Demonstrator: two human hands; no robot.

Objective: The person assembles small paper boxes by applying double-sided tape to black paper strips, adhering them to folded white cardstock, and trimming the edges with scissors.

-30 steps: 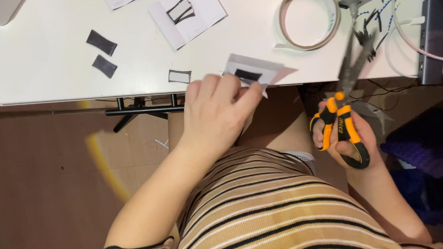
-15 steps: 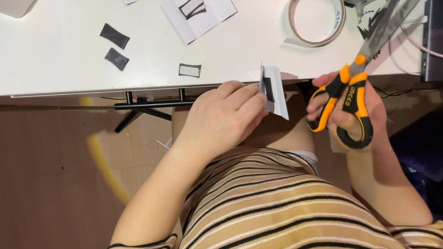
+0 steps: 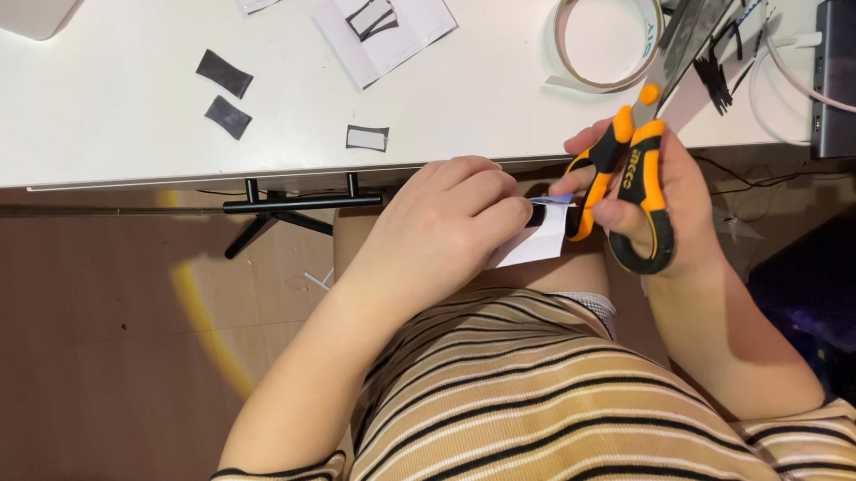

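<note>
Right now the table (image 3: pixel 106 139) is the biggest thing, white and flat, with its edge just above both hands. Below the table is a brown floor (image 3: pixel 87 361), and a black bar (image 3: pixel 292 204) sits under the table edge.

On the table, a big ring of tape (image 3: pixel 574 61) lies near the right side. A white sheet (image 3: pixel 418 20) with a black shape on it lies to the left of the tape. Two dark bits (image 3: pixel 224 91) lie further left on the table, and one small cut-out (image 3: pixel 367 137) sits near the table edge. A dark box (image 3: pixel 834 69) and white wires (image 3: pixel 777 71) are at the table's far right.

The left hand (image 3: pixel 437 235) is just under the table edge. Its fingers are pressed together, pinching a small paper (image 3: pixel 534 245). The paper is white with a black mark, and it is held in the air over the lap, not on the table.

The right hand (image 3: pixel 657 197) is curled around the orange and black handles of the scissors (image 3: pixel 636 164). The blades point up over the table, toward the tape. The thumb touches the paper's top corner.

To do this well, I think the paper should be held tight and flat, with fingers kept away from the blades. Turning the paper slowly should help the cut stay on the black line.
</note>
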